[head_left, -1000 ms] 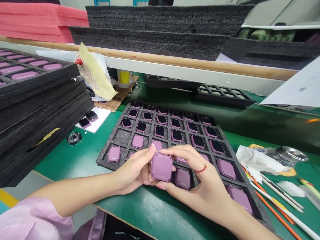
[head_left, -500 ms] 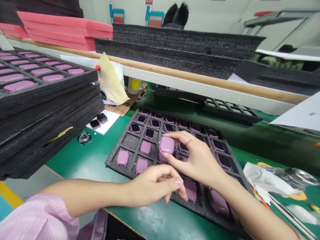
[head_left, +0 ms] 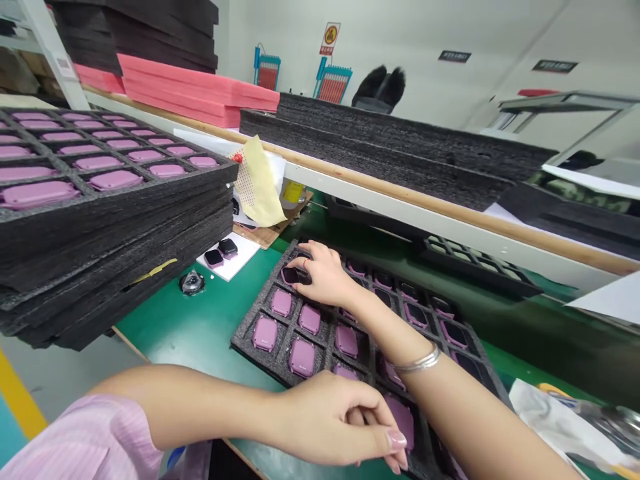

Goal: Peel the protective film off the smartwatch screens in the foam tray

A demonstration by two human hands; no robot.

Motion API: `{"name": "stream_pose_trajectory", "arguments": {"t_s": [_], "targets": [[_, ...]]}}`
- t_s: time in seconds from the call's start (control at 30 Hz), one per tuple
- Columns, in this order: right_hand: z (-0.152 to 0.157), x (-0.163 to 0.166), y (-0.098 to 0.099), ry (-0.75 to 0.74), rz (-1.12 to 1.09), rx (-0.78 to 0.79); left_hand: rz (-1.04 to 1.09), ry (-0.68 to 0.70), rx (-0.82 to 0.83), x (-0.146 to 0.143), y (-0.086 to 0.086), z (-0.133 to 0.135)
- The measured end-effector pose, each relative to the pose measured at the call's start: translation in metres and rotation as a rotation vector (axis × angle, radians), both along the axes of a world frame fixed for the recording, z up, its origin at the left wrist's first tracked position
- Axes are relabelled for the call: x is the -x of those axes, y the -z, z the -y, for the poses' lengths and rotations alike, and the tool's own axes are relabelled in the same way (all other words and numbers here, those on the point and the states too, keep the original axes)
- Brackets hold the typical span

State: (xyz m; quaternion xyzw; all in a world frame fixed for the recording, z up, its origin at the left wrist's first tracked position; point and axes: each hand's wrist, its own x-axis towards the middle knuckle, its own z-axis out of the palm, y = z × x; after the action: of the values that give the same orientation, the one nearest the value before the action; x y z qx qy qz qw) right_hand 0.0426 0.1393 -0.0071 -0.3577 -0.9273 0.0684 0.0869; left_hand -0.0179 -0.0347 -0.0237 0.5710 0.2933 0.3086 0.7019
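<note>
My right hand (head_left: 323, 275) reaches over the far left part of a black foam tray (head_left: 240, 333). Its thumb and finger pinch the edges of a purple smartwatch (head_left: 290, 275), dark screen up, in its pocket. Nearer to me in the same column, two purple smartwatches lie back up, one (head_left: 281, 303) behind the other (head_left: 265, 333). Other back-up watches (head_left: 302, 357) fill pockets beside them, and dark-screened ones sit farther back. Over the tray's front edge, my left hand (head_left: 345, 420) hangs with curled fingers and thumb closed against them; I see nothing in it.
At left rises a tall stack of foam trays (head_left: 150, 247) with purple watches on top. Two watches lie on a white pad (head_left: 243, 257), near a round plastic-wrapped item (head_left: 192, 283). A shelf edge (head_left: 400, 210) crosses behind. White cloth (head_left: 545, 413) lies right.
The back-up watch my right hand held is out of it, and the formerly bare left-column pocket now holds one. My right hand moved to the watch behind it. The view shifted.
</note>
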Motion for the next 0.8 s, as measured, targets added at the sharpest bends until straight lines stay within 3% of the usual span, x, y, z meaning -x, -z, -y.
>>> {"name": "stream_pose_trajectory", "arguments": {"t_s": [0.2,0.37,0.6,0.8], "targets": [[-0.012,0.002,-0.010,-0.007,0.154,-0.032,-0.044,0.005,-0.018,0.001,0.003,-0.001],[-0.005,-0.022,-0.027,0.080,0.213,-0.089,-0.078,-0.008,-0.033,0.000,0.002,-0.001],[-0.004,-0.035,-0.017,0.077,0.305,-0.049,-0.101,-0.017,0.000,0.002,-0.003,-0.005],[-0.005,-0.070,-0.038,0.127,0.302,-0.089,-0.101,-0.024,-0.032,0.003,-0.002,-0.005]]}}
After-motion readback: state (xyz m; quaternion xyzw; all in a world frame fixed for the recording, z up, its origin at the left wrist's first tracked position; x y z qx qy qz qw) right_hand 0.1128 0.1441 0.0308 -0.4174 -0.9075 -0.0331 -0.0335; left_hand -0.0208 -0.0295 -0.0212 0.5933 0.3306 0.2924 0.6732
